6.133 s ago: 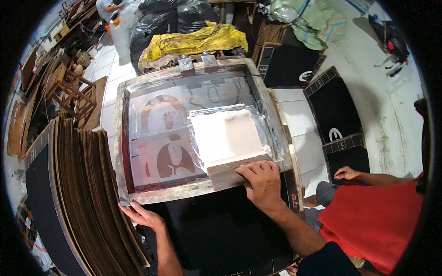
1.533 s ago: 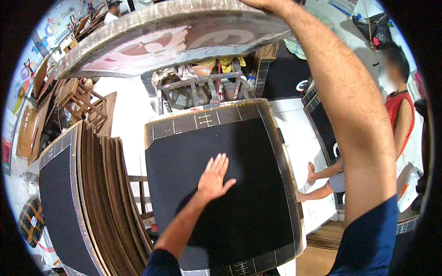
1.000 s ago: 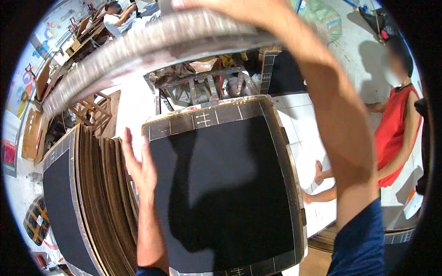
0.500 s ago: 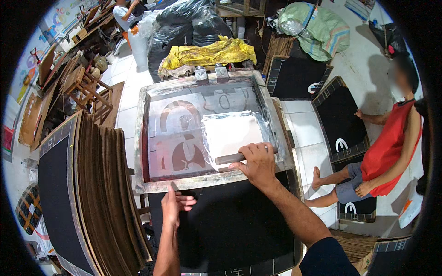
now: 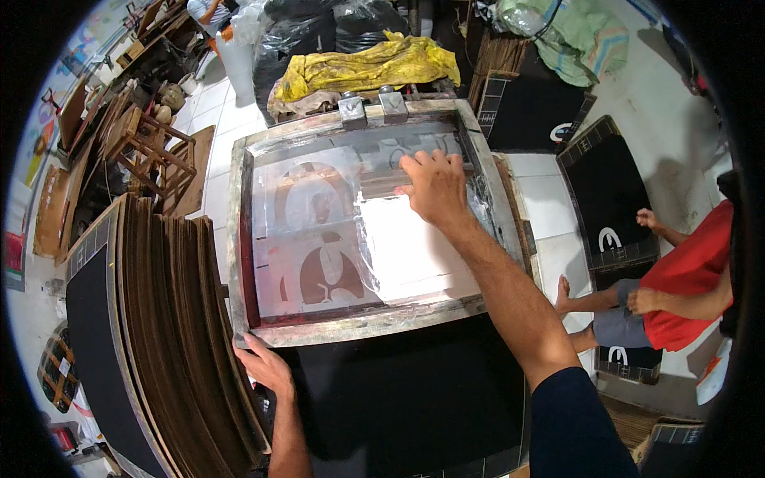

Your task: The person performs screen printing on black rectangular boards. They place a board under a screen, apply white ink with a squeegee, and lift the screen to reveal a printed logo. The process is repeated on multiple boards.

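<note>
A screen printing frame [image 5: 374, 325] with a light wooden border lies in front of me, its mesh [image 5: 307, 231] marked with curved stencil shapes. Toward the mesh's far right part, my right hand [image 5: 437, 187] is closed over the handle of a squeegee [image 5: 381, 185]. White ink [image 5: 418, 251] covers the mesh on the near side of the squeegee. At the frame's near left corner, my left hand [image 5: 267, 366] grips the border, some of its fingers hidden. Beneath the frame and toward me lies a black panel [image 5: 398, 398].
A stack of panels [image 5: 171, 319] stands close on the left. Two metal clamps [image 5: 352, 110] sit on the frame's far border, with a yellow cloth [image 5: 370, 68] behind. At right, a person in red [image 5: 685, 279] is beside black panels with white prints [image 5: 610, 195].
My right hand has pushed the squeegee from the near side to the far side of the mesh. My left hand has moved left onto the frame's corner. The person in red has shifted.
</note>
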